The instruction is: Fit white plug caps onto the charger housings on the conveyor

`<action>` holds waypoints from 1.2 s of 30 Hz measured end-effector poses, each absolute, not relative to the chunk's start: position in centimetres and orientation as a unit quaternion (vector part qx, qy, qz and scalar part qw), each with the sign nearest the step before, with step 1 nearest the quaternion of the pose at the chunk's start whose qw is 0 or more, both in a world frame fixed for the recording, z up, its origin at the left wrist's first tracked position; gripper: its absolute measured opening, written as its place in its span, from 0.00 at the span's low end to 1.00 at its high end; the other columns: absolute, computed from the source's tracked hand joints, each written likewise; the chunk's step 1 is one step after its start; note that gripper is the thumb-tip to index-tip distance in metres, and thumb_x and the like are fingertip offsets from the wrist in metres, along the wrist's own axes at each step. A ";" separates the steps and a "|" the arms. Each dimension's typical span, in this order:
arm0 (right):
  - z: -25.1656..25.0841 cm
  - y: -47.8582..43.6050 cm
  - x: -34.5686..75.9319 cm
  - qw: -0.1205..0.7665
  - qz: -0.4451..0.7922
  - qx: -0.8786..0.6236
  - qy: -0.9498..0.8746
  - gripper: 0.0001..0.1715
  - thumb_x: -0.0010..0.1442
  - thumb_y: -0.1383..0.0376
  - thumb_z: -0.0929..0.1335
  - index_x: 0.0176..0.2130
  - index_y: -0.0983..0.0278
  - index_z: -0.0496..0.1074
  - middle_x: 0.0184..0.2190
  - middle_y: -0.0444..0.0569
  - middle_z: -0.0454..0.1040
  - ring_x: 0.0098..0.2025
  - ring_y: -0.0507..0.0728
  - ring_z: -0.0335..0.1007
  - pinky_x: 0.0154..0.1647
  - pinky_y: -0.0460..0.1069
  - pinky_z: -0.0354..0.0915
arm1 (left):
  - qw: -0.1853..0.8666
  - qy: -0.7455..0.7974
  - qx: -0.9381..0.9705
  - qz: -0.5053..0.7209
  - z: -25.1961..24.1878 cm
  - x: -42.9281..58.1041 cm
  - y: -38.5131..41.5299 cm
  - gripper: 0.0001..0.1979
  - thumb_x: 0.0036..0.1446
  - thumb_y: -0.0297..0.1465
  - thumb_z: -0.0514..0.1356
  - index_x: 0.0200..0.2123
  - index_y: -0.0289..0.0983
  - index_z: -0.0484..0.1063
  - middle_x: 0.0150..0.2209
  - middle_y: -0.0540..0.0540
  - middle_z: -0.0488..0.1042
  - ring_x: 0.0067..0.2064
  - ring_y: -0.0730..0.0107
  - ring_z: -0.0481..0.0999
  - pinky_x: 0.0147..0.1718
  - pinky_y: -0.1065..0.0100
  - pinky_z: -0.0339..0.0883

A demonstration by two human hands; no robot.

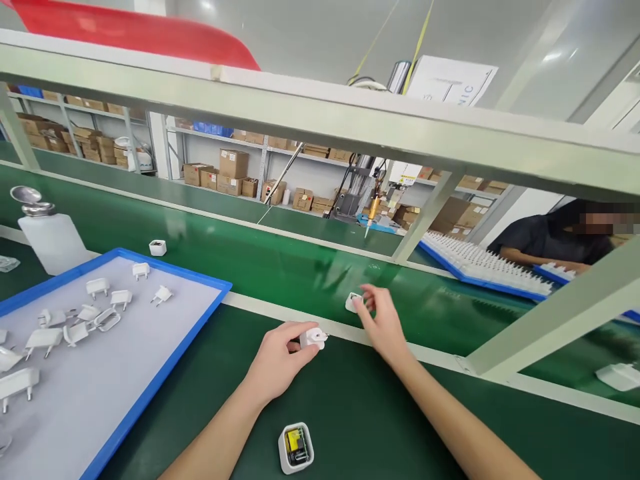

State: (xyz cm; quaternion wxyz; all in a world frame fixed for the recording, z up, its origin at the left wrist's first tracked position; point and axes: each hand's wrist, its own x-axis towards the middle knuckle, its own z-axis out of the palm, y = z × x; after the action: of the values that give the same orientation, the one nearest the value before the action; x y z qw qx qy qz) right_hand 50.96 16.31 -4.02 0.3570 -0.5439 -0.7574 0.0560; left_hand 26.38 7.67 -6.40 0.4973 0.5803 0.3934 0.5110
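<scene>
My left hand (283,357) is closed around a white charger plug (314,338), its metal pins pointing right, above the green bench. My right hand (383,320) reaches over the green belt with thumb and fingers apart. Its thumb tip is at the edge of a small white charger housing (353,302); whether it touches is hard to tell. Below my left hand, an open white housing (296,448) stands on the bench, showing a yellow part and circuit board inside.
At left, a blue-rimmed tray (165,353) holds several white plug pieces. Behind it stand a white dispenser bottle (53,240) and another small housing (157,248). A pale frame post (540,313) rises at right. Beyond it, a person (550,233) sits near a tray of white parts (485,263).
</scene>
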 end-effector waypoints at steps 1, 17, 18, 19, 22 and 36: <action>-4.4 17.5 51.9 0.357 0.037 -0.572 -0.738 0.30 0.67 0.47 0.61 0.59 0.63 0.64 0.51 0.61 0.64 0.54 0.68 0.63 0.58 0.64 0.60 | 0.498 0.398 0.575 0.514 -6.4 26.4 7.8 0.18 0.57 0.34 0.64 0.51 0.41 0.79 0.54 0.44 0.76 0.48 0.61 0.78 0.50 0.62 0.73; -4.9 16.4 51.5 0.307 0.124 -0.561 -0.759 0.14 0.61 0.56 0.70 0.42 0.61 0.66 0.41 0.48 0.69 0.38 0.57 0.67 0.40 0.51 0.64 | 0.505 0.458 0.520 0.515 -6.5 26.9 8.1 0.14 0.48 0.33 0.67 0.41 0.41 0.83 0.50 0.46 0.78 0.49 0.58 0.77 0.48 0.61 0.72; -4.5 15.2 50.8 0.301 0.138 -0.541 -0.773 0.13 0.61 0.57 0.71 0.41 0.60 0.66 0.40 0.47 0.69 0.37 0.56 0.67 0.39 0.50 0.64 | 0.499 0.458 0.525 0.515 -6.6 26.9 8.1 0.14 0.49 0.33 0.67 0.41 0.41 0.83 0.50 0.47 0.78 0.50 0.57 0.77 0.49 0.61 0.72; -4.0 14.0 50.1 0.291 0.151 -0.521 -0.788 0.13 0.60 0.58 0.72 0.40 0.60 0.67 0.39 0.45 0.69 0.36 0.55 0.67 0.37 0.49 0.63 | 0.495 0.460 0.528 0.514 -6.6 26.9 8.0 0.14 0.50 0.34 0.67 0.42 0.41 0.83 0.49 0.47 0.78 0.50 0.58 0.77 0.50 0.61 0.71; -2.8 9.7 48.8 0.238 0.176 -0.469 -0.832 0.14 0.57 0.61 0.74 0.38 0.60 0.67 0.38 0.43 0.69 0.34 0.54 0.66 0.34 0.48 0.62 | 0.501 0.461 0.516 0.520 -6.7 26.8 8.1 0.18 0.53 0.38 0.68 0.47 0.39 0.80 0.47 0.45 0.79 0.48 0.58 0.77 0.51 0.59 0.72; -2.1 6.5 47.7 0.350 0.300 -0.425 -0.779 0.17 0.69 0.55 0.66 0.53 0.61 0.68 0.40 0.46 0.66 0.35 0.52 0.64 0.36 0.47 0.64 | 0.531 0.390 0.612 0.437 -6.1 26.9 6.7 0.20 0.59 0.41 0.65 0.50 0.35 0.73 0.43 0.44 0.80 0.36 0.67 0.77 0.35 0.65 0.75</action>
State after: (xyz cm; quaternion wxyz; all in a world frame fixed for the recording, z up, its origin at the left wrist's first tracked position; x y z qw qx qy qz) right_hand 47.72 6.53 -2.10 0.3495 -0.4255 -0.7790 0.2999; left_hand 26.88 6.73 -6.14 0.5310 0.6123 0.3900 0.4371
